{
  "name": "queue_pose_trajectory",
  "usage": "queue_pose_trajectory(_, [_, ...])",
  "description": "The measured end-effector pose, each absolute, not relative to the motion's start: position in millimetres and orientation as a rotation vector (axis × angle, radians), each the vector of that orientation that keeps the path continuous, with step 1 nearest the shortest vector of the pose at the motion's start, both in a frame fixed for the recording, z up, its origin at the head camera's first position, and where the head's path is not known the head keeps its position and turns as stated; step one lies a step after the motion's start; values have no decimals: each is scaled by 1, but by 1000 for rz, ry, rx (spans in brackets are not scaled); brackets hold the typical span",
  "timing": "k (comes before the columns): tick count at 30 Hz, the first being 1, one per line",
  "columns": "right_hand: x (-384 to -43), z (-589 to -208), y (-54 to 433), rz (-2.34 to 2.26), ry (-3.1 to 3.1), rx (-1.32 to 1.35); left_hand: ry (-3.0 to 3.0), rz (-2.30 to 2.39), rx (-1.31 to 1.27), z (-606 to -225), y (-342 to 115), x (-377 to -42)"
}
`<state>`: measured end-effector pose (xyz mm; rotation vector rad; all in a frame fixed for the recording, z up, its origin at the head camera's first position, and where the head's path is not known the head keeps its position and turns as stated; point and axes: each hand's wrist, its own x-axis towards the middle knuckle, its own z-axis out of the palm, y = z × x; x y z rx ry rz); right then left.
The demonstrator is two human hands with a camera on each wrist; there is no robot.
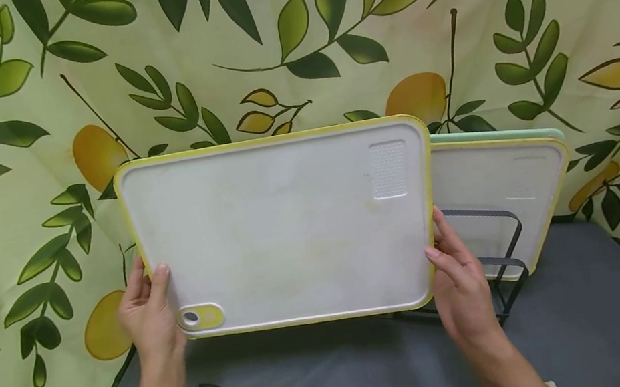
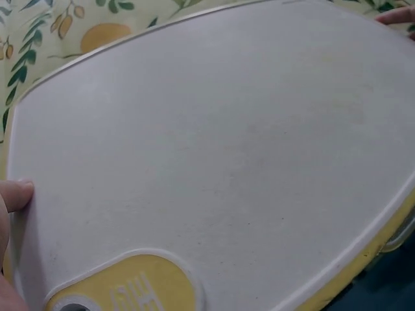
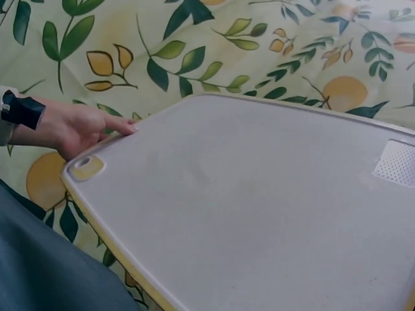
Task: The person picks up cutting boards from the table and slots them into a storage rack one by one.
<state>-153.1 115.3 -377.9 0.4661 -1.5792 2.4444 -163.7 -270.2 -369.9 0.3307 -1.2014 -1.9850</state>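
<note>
A white cutting board with a yellow rim is held up lengthwise between both hands, above the dark cloth. It has a textured grater patch at upper right and a yellow oval with a hole at lower left. My left hand grips the left edge, thumb on the front face. On the right edge, my right hand holds the board with thumb in front. The left wrist view shows the left thumb on the board close up. In the right wrist view the left hand grips the board's far corner.
Behind at right, another yellow-rimmed white board and a green-edged board lean in a black metal rack. Dark grey cloth covers the table. A leaf-patterned curtain hangs behind.
</note>
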Motion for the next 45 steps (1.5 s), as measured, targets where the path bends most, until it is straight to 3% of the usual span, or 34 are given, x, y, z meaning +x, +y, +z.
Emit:
queue_pose_trajectory(23, [-162, -361, 172, 2406, -1448, 489, -1324, -2038, 156, -351, -213, -195])
queue_pose_trajectory(32, [-169, -366, 204, 2466, -1297, 717, -1322, -2052, 89, -348, -188, -208])
queue_pose_trajectory(45, [-171, -373, 235, 2549, -1036, 802, -1334, -2060, 47, -350, -158, -216])
